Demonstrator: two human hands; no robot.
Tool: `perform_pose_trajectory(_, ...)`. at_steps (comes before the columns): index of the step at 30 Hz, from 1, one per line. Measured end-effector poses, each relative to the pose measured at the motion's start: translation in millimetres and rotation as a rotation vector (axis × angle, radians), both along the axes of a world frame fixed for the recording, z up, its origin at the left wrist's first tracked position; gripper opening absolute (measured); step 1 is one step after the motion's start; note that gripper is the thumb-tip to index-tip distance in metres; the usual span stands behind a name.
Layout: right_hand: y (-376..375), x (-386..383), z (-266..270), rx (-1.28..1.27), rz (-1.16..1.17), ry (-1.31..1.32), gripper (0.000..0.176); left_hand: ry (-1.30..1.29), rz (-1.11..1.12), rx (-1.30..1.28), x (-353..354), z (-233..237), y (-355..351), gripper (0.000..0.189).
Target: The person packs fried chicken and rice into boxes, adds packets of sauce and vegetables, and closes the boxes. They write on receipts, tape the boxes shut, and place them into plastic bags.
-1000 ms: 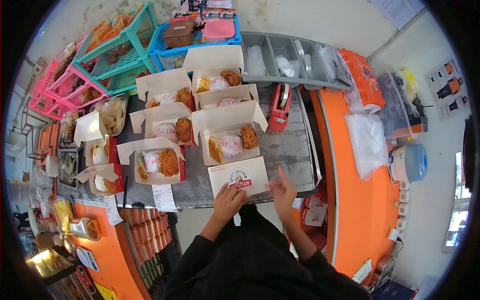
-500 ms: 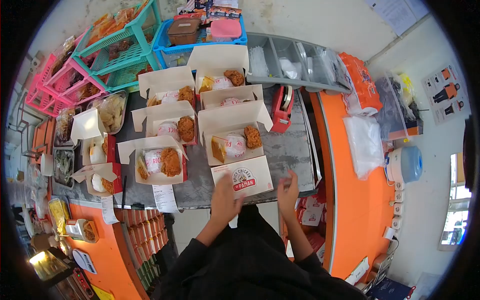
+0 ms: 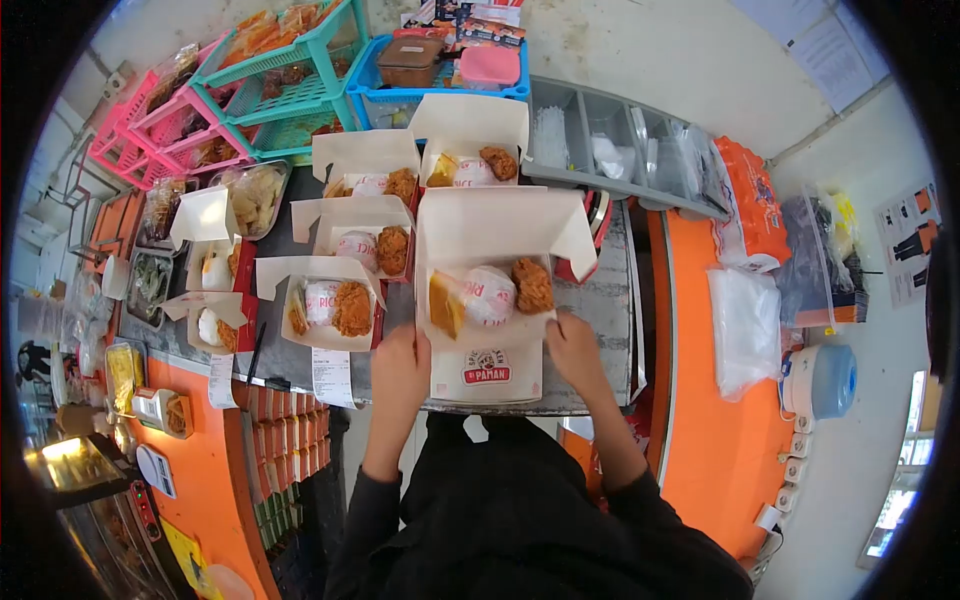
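Observation:
My left hand grips the front left corner of an open meal box, and my right hand grips its front right corner. Inside the box lie a yellow packet, a wrapped rice portion and a piece of fried chicken. The box seems raised a little and overlaps the closed printed box in front of it. Several more open boxes with rice and chicken stand behind and to the left, such as the one with chicken.
Receipts hang at the table's front edge. A red tape dispenser is partly hidden behind the held box's lid. Farther back are a blue basket, teal racks and a grey divided tray. Plastic bags lie on the right.
Both hands have moved from beside the closed box onto the open box behind it and taken hold. That box now appears larger and closer. The whole view has shifted slightly.

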State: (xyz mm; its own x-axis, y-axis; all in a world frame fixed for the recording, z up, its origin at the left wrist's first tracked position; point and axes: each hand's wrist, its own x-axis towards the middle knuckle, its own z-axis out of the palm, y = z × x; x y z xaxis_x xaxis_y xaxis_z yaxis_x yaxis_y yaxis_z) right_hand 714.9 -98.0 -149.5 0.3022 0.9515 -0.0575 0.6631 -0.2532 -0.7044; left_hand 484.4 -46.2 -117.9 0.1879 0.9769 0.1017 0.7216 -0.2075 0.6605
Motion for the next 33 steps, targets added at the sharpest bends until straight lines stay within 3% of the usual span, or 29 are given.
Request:
perform_pose_trajectory(2, -28, 2, 12, -0.064, 0.037, 0.157, 0.025, -0.056, -0.013, -0.12, -9, 3, -28, 0.022)
perform_pose_trajectory(6, -87, 0, -35, -0.159, 0.074, 0.358, 0.033, -0.067, -0.016, -0.35, -20, -35, -55, 0.02)
perform_pose_trajectory(7, -88, 2, -23, -0.196, 0.057, 0.469, 0.044, -0.271, -0.018, -0.37, -21, -29, -54, 0.021)
perform_pose_trajectory(8, -86, 7, -11, -0.15, 0.036, 0.34, 0.049, -0.474, -0.017, -0.392, -22, -24, -55, 0.025)
perform_pose_trajectory(9, -74, 9, 9, -0.111, 0.012, 0.216, 0.056, -0.419, 0.032, -0.108, -13, -15, -49, 0.029)
perform_pose_trajectory(11, -45, 26, -6, 0.186, 0.083, 0.273, 0.067, -0.359, 0.074, 0.176, 3, -6, -19, 0.035)
perform_pose_trajectory(13, -22, 21, 27, 0.126, 0.094, 0.393, 0.07, -0.559, -0.159, -0.129, 2, -6, 2, 0.039)
perform_pose_trajectory(14, -16, 16, 39, 0.079, 0.108, 0.507, 0.073, -0.557, -0.163, -0.13, -1, -6, 2, 0.039)
perform_pose_trajectory(15, -21, 10, 35, 0.08, 0.105, 0.507, 0.073, -0.534, -0.166, -0.243, -5, -6, 3, 0.04)
perform_pose_trajectory(17, -45, -4, 11, 0.459, -0.111, 0.591, 0.086, -0.512, -0.176, -0.357, -9, -13, 3, 0.042)
perform_pose_trajectory(19, -96, -19, -30, 0.45, -0.2, 0.463, 0.093, -0.555, -0.297, -0.147, -15, -39, -9, 0.04)
perform_pose_trajectory(21, -119, -29, -67, 0.433, -0.283, 0.336, 0.101, -0.576, -0.289, -0.11, -11, -46, -13, 0.041)
perform_pose_trajectory(23, -120, -44, -90, 0.199, -0.119, 0.081, 0.107, -0.596, -0.283, -0.068, -8, -49, -13, 0.041)
perform_pose_trajectory(24, -118, -48, -97, 0.193, -0.122, 0.081, 0.107, -0.619, -0.271, -0.103, -6, -51, -12, 0.043)
perform_pose_trajectory(26, -103, -58, -102, 0.097, -0.148, 0.398, 0.105, -0.634, -0.263, -0.14, -5, -53, -11, 0.045)
perform_pose_trajectory(33, -98, -70, -138, 0.165, -0.351, 0.488, 0.1, -0.616, -0.326, -0.086, -6, -58, -12, 0.053)
